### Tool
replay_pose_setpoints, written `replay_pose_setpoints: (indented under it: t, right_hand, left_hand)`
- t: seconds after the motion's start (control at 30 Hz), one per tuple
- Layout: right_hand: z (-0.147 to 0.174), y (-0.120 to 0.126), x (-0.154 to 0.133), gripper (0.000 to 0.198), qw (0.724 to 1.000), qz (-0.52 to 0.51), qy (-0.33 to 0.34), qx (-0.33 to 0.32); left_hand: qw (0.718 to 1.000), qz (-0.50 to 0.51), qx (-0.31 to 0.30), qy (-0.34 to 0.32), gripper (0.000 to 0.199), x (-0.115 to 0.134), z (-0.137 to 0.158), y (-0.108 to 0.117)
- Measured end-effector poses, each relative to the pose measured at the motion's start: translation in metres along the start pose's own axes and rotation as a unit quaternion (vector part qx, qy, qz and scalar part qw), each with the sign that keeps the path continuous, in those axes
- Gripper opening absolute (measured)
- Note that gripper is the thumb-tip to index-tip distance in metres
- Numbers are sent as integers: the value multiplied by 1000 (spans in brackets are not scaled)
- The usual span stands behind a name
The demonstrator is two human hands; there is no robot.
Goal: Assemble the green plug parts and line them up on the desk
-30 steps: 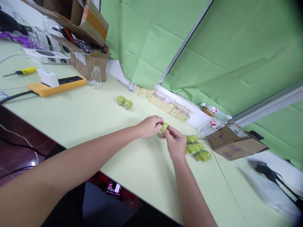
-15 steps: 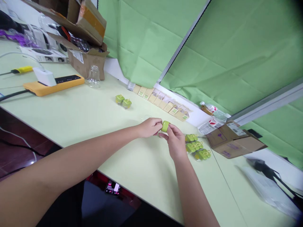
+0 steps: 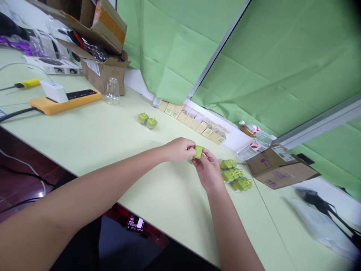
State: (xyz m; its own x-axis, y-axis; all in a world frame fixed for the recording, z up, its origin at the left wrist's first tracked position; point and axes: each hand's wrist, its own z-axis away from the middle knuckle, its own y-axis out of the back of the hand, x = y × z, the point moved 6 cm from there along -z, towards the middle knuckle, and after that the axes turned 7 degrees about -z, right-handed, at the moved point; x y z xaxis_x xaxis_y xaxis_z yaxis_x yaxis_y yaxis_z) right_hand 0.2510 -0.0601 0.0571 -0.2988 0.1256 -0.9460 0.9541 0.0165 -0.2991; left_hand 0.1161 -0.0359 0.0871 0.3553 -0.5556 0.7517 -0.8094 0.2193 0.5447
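A small green cap [image 3: 198, 151] with rounded corners is held above the table between my two hands. My right hand [image 3: 209, 169] pinches it between thumb and fingertips. My left hand [image 3: 180, 148] is closed against its left side; whatever lies under those fingers is hidden. Right of my right hand stand several small clear containers with green lids [image 3: 232, 174], each lid with a yellowish loop on top. Two more green-lidded containers [image 3: 147, 120] stand farther back to the left.
A row of small cardboard boxes [image 3: 194, 121] lines the wall. An orange power strip [image 3: 81, 96], a clear bottle [image 3: 112, 91] and an open carton [image 3: 104, 73] are at the left. Another carton [image 3: 270, 165] and a plastic bag [image 3: 318, 222] lie at the right.
The green cap has turned slightly in my fingers, and both hands have shifted a little. The containers on the table stay where they were.
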Motion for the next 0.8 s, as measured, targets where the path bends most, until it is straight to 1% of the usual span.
replay_pose_setpoints:
  t: [0.1,0.17,0.23,0.3,0.37,0.43,0.57,0.7,0.8]
  right_hand:
    - [0,2,3,24,999,-37,-18,11]
    - [0,2,3,26,999,-45,-23,14]
    - [0,3,0,26,999,-47,-18,16]
    - [-1,5,-4,26,998,-54,-9,20]
    - [-2,7,-6,26,997,-69,-2,25]
    - [-3,8,-6,27,996,-84,1,29]
    - [0,3,-2,29,997,-75,-7,34]
    - [4,-5,-1,26,999,-40,-6,16]
    - [3,-3,-2,25,1000,1,-5,9]
  left_hand:
    - [1000,2,4,0,22,0,1,1]
    - [999,29,13,-7,21,-2,2,-1]
    - [996,90,6,-6,19,-4,2,-6]
    - [985,171,-12,8,19,-7,1,-16]
    - [970,239,-25,21,24,-8,0,-25]
    - [959,279,-26,29,29,-9,-1,-31]
    - [956,293,-4,23,35,-10,-3,-33]
    - [956,293,15,27,36,-9,-2,-28]
    - [957,285,30,39,37,-7,-1,-24]
